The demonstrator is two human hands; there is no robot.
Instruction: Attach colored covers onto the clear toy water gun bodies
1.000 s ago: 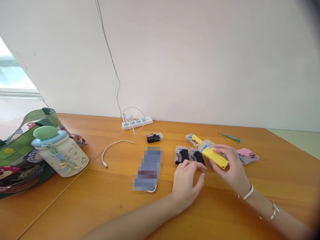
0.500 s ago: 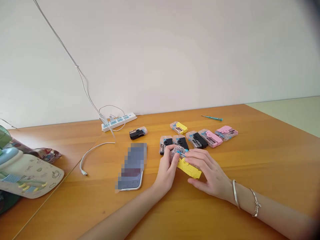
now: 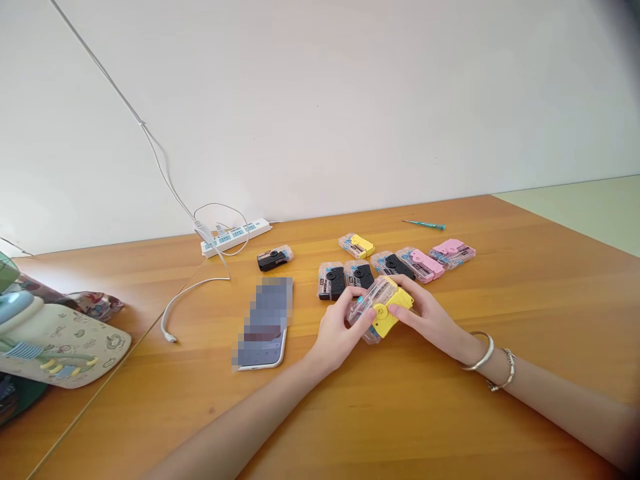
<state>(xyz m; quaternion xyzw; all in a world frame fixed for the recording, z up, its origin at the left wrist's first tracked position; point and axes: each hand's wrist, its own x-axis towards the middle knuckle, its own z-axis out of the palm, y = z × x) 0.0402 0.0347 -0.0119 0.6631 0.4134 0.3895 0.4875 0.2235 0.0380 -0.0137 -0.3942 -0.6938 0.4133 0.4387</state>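
Both hands hold a small clear plastic case with a yellow cover [image 3: 384, 319], tilted above the wooden table. My left hand [image 3: 337, 333] grips its clear left end, the thumb pressed near a round dial on the cover. On the yellow right side lie the thumb and fingers of my right hand [image 3: 435, 323]; some of those fingers are hidden behind it. Just beyond the hands lie similar cases: a black one [image 3: 331, 281], a second black one [image 3: 361, 275], a third black one [image 3: 393, 265], a pink one [image 3: 423, 265] and another pink one [image 3: 453, 253].
Farther back are a yellow case [image 3: 357, 245], a black case [image 3: 275, 258] and a teal screwdriver [image 3: 425, 225]. A phone [image 3: 265, 327] lies left of the hands. A power strip [image 3: 237, 238] with a white cable [image 3: 187, 290] sits near the wall. At far left stands a patterned container [image 3: 75, 347].
The yellow case has been turned and raised, so its dial side now faces me. My right hand has shifted from over its top to gripping its right side.
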